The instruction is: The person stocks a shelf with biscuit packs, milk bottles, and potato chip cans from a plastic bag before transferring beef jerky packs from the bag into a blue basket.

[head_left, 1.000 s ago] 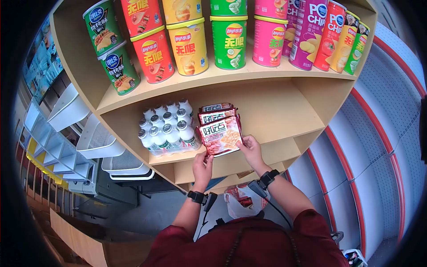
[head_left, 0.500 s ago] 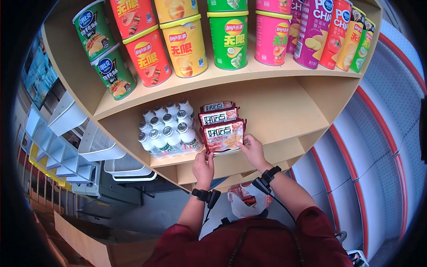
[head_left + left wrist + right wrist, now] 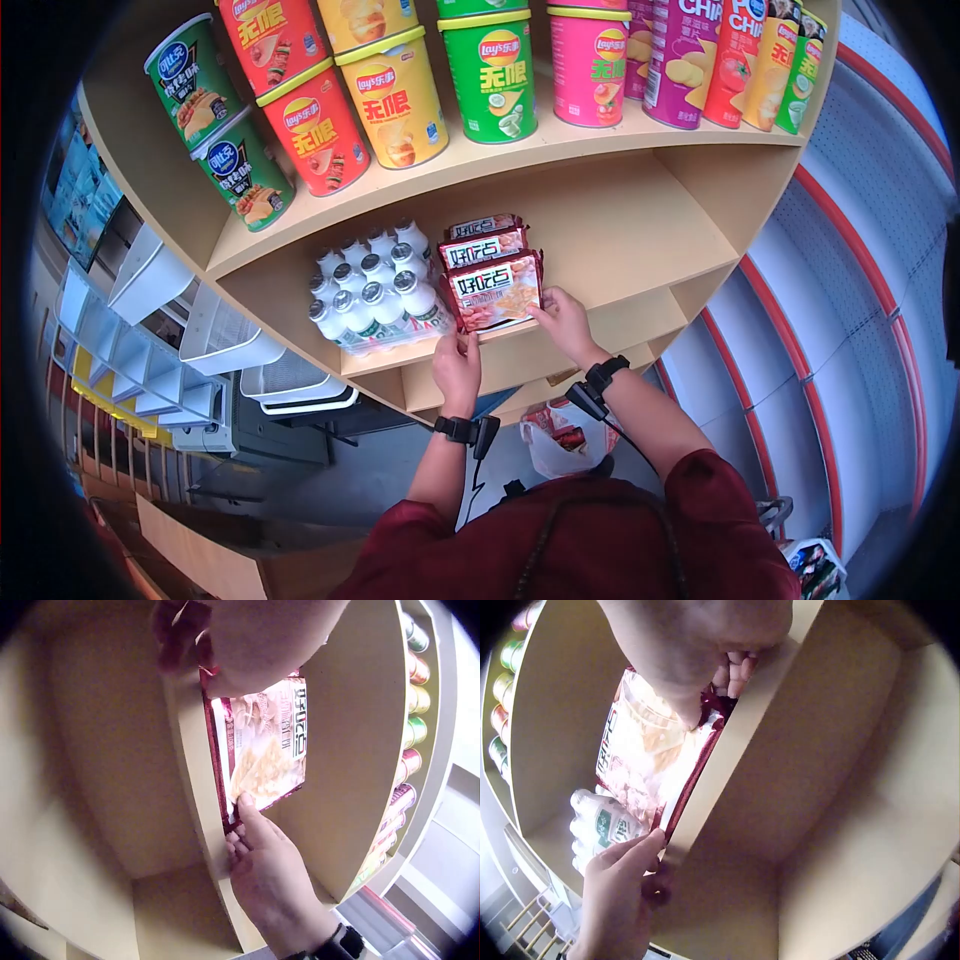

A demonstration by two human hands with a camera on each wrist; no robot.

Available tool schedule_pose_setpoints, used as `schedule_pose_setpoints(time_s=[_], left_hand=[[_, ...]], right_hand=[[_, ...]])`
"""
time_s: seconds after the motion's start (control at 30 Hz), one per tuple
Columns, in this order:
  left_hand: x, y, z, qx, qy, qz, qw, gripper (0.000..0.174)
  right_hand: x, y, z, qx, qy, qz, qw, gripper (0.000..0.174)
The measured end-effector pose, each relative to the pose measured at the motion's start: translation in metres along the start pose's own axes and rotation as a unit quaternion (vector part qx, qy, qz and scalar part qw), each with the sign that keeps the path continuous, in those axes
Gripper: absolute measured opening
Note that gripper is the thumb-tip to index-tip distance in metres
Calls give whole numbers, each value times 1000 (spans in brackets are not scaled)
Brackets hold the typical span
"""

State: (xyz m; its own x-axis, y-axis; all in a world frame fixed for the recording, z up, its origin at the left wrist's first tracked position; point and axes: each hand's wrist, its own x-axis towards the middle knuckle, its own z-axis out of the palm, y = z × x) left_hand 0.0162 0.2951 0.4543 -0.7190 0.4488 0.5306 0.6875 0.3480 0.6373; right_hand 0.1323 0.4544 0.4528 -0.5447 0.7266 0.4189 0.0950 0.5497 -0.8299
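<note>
On the middle shelf, a red-and-white biscuit packet (image 3: 497, 290) stands at the front of a short row, leaning back towards two similar packets (image 3: 483, 248) behind it. My left hand (image 3: 458, 375) pinches its lower left corner between thumb and finger, as the right wrist view shows at the corner of the packet (image 3: 656, 750). At the lower right corner, my right hand (image 3: 567, 330) grips the packet with the thumb on its printed front; the other fingers curl below by the shelf edge in the left wrist view.
A shrink-wrapped pack of white bottles (image 3: 375, 290) stands just left of the packets. Chip tubs (image 3: 390, 105) and tall chip cans (image 3: 685, 70) line the shelf above. Below lie lower shelves (image 3: 630, 350). A plastic bag (image 3: 565, 440) with red packets sits near the person's body.
The front packet has shifted slightly back and sits closer against the row. Both hands stay at its lower corners. The head view has drifted a little.
</note>
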Motion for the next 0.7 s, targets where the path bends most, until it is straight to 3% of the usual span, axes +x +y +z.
schedule_pose_setpoints(time_s=[0.17, 0.27, 0.43, 0.5, 0.57, 0.63, 0.7], left_hand=[[1, -4, 1, -18, -25, -7, 1000, 32], [1, -12, 2, -64, -31, -38, 997, 36], [-18, -14, -8, -94, -19, -19, 995, 35], [-35, -29, -7, -184, -36, -15, 982, 31], [-52, -33, -15, -215, -158, -14, 964, 22], [-65, -59, -9, -152, -224, 70, 960, 15], [-78, -66, -1, -186, -262, 63, 945, 13]], right_hand=[[0, -7, -4, 23, -9, 48, 999, 30], [-5, -4, -12, 74, -6, 15, 997, 36], [-60, 1, -51, 31, 68, 33, 997, 31], [-101, 9, -79, 29, 1, 92, 995, 26], [-153, 10, -113, -7, 43, 140, 989, 22], [-203, 2, -144, -41, 55, 196, 978, 15], [-251, -17, -178, -89, 124, 211, 965, 14]])
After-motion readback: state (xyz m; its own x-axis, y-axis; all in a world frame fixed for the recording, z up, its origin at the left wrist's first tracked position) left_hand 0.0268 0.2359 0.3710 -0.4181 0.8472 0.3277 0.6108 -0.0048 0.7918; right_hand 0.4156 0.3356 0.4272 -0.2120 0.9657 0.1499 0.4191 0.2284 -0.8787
